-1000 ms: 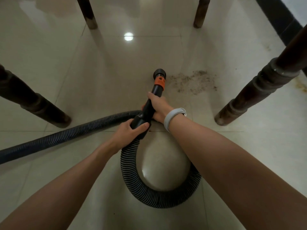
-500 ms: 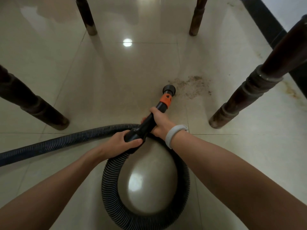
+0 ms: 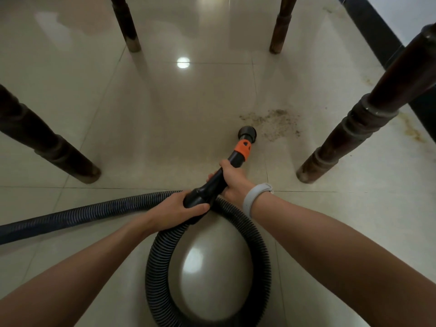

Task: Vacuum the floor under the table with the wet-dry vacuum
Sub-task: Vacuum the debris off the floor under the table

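Glossy cream floor tiles fill the view, bounded by four dark turned wooden legs of the bench: two far legs near the top edge, one near leg at left and one near leg at right. A black skirting strip runs along the upper right. A patch of brownish debris lies on the floor between the right-hand legs. The black nozzle of the vacuum wand sits just beside the left edge of that patch; whether it touches the floor cannot be told. An orange collar sits just behind the nozzle. The right hand, its grip curled around the wand below the collar, wears a pale wristband. The left hand has its grip clamped on the black cuff where the wand meets the ribbed hose. The hose makes a loop on the floor between the forearms and then runs off toward the left edge.
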A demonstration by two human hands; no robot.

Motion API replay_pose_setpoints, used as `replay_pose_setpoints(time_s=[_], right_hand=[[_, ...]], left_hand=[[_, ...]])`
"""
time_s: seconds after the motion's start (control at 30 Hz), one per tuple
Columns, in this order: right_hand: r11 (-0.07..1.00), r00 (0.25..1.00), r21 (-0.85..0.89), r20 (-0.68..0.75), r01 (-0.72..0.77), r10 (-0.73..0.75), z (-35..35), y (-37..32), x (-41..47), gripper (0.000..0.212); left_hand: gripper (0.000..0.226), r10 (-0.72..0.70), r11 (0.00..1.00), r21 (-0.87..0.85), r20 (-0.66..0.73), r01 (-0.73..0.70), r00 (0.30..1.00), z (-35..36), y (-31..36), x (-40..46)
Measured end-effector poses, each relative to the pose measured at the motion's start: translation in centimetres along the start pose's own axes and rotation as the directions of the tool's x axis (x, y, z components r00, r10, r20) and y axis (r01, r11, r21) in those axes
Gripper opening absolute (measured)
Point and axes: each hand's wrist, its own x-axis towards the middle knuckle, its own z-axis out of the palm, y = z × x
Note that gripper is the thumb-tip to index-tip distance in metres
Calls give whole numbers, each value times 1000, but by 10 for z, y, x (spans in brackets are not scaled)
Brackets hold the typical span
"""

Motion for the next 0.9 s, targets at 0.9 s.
replay_pose_setpoints(time_s=[0.9], right_hand=[[969,988,-225,-84,106,-127,-18,-85,52,16]], left_hand=[[24,-37,984,-175,-136,13,990,22,53,77]])
